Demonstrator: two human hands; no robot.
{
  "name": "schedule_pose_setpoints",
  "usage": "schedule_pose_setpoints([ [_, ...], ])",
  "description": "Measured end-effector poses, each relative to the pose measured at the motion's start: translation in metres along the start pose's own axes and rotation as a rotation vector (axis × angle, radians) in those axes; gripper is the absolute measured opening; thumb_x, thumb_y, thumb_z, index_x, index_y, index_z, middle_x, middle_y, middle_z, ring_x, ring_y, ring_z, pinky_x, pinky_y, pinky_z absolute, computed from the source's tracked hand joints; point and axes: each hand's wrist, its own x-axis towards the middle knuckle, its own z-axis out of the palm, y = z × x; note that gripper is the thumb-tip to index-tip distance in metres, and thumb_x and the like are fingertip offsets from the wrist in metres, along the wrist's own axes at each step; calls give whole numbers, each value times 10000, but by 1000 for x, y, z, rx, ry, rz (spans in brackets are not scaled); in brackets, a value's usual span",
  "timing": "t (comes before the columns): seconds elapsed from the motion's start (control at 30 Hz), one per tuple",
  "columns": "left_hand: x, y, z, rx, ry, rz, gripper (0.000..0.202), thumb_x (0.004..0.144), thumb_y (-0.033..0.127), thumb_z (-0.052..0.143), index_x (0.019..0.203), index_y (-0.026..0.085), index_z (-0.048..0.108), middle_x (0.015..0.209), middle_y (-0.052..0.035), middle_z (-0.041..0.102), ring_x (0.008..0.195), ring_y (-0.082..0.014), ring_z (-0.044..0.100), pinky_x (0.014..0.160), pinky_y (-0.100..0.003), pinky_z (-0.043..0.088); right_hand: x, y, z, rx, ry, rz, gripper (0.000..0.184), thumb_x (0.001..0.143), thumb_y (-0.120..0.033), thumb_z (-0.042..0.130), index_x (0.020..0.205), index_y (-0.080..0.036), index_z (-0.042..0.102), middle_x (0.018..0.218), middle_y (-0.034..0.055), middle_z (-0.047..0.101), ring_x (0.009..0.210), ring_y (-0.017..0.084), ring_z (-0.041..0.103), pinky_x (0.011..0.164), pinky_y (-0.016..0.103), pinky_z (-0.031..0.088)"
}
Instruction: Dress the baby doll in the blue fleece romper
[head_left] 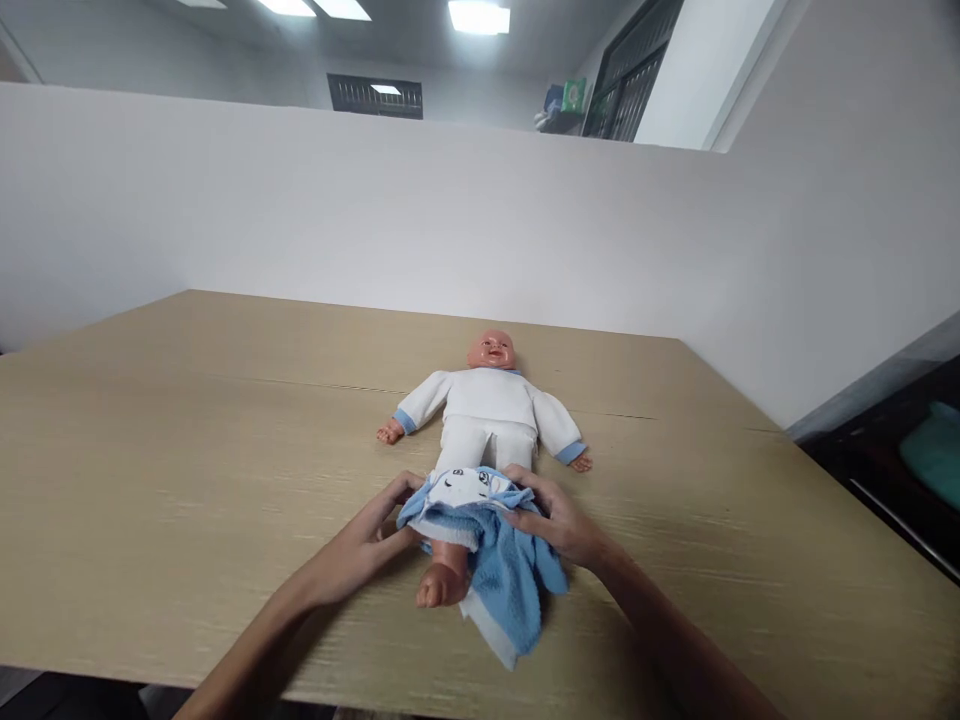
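Note:
A baby doll (pixel 491 398) in a white top with blue cuffs lies on its back, its head toward the wall. Bunched around its lower legs are blue-and-white baby pants (pixel 510 570) of fluffy cloth with a printed face. One bare doll foot (pixel 441 585) sticks out of the cloth; the other foot is hidden. My left hand (pixel 386 525) grips the pants' left edge, its fingertips partly behind the fabric. On the opposite side my right hand (pixel 559 515) is closed on the pants, thumb on top of the cloth.
The wooden table (pixel 225 430) reaches back to a low white wall (pixel 360 210). At the right, beyond the table edge, stands a dark object (pixel 885 440) with something green in it. The near table edge runs below my forearms.

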Motion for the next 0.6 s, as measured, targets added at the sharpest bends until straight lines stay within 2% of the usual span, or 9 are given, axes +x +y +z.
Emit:
schedule_pose_setpoints([
  [0.07, -1, -1, -8, 28, -56, -5, 373, 1021, 490, 622, 1288, 237, 559, 1343, -79, 604, 1311, -301, 530, 1164, -426, 414, 0, 8, 1, 110, 0, -28, 313, 923, -463, 792, 1030, -205, 649, 973, -2, 530, 928, 170, 509, 858, 277, 424],
  [0.23, 2, -3, -19, 171, -80, 35, 578, 1007, 504, 652, 1473, 275, 399, 1527, -111, 462, 1463, -327, 396, 1247, -494, 340, -3, 16, 8, 431, 54, 55, 388, 854, -429, 866, 1011, -212, 586, 907, -19, 511, 801, 135, 461, 738, 240, 389],
  [0.3, 7, 6, -18, 255, -77, 78, 697, 999, 509, 669, 1559, 295, 315, 1623, -126, 366, 1527, -340, 321, 1273, -511, 310, -4, 15, 10, 499, 80, 81, 396, 855, -436, 868, 997, -213, 574, 874, -27, 510, 761, 123, 454, 709, 226, 388],
  [0.37, 18, 22, -15, 356, -85, 125, 766, 974, 523, 708, 1595, 308, 315, 1667, -128, 325, 1554, -355, 285, 1275, -513, 306, -4, 14, 10, 541, 106, 98, 402, 857, -448, 870, 981, -213, 568, 847, -34, 505, 735, 113, 455, 688, 211, 393],
  [0.43, 34, 42, -11, 469, -128, 188, 703, 936, 542, 758, 1526, 300, 465, 1621, -118, 416, 1518, -358, 341, 1249, -494, 338, -4, 15, 11, 581, 116, 117, 407, 860, -453, 869, 986, -214, 564, 845, -33, 529, 722, 107, 476, 675, 203, 406],
  [0.5, 54, 59, -9, 553, -208, 257, 539, 926, 556, 765, 1360, 266, 628, 1476, -103, 570, 1411, -333, 460, 1203, -456, 381, -4, 18, 10, 613, 117, 131, 401, 870, -448, 863, 1011, -218, 566, 863, -31, 564, 713, 103, 506, 673, 201, 424],
  [0.6, 83, 76, -11, 570, -342, 233, 459, 921, 563, 762, 1217, 217, 703, 1222, -73, 693, 1162, -274, 607, 1052, -379, 474, -5, 21, 4, 590, 106, 116, 370, 902, -426, 837, 1101, -223, 600, 944, -12, 621, 785, 118, 581, 759, 224, 480],
])
